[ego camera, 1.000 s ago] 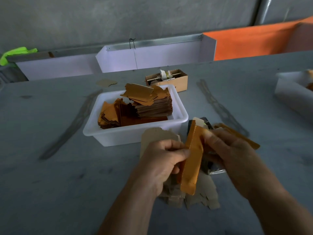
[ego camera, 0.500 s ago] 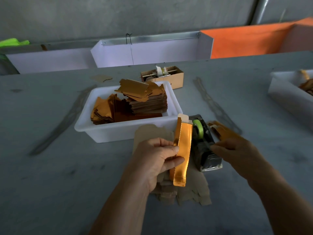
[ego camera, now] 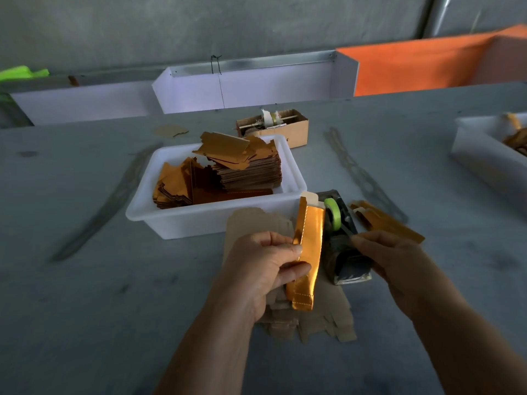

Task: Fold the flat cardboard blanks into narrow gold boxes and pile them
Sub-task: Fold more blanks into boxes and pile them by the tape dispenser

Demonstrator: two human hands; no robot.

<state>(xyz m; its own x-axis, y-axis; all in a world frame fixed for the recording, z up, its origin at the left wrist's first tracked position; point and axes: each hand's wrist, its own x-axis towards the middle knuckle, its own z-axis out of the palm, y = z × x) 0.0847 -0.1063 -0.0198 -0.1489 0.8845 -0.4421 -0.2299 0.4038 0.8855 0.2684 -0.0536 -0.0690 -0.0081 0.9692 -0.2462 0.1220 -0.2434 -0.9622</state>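
Shiny gold box (ego camera: 308,252), white tub (ego camera: 216,220), green tape roll (ego camera: 333,213), brown blanks (ego camera: 322,317), grey tabletop (ego camera: 85,309).

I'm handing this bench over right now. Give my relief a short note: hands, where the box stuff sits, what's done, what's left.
Left hand: grips a folded narrow gold box, held upright above loose brown blanks on the table.
Right hand: at the tape dispenser with the green roll, fingertips pinched at its cutter end; whether tape is between them cannot be told.
Stock: flat gold blanks stacked in the white tub.
Done: finished gold boxes lie right of the dispenser.
Left: probably tape the held box, add it to that pile, then fold the remaining blanks.
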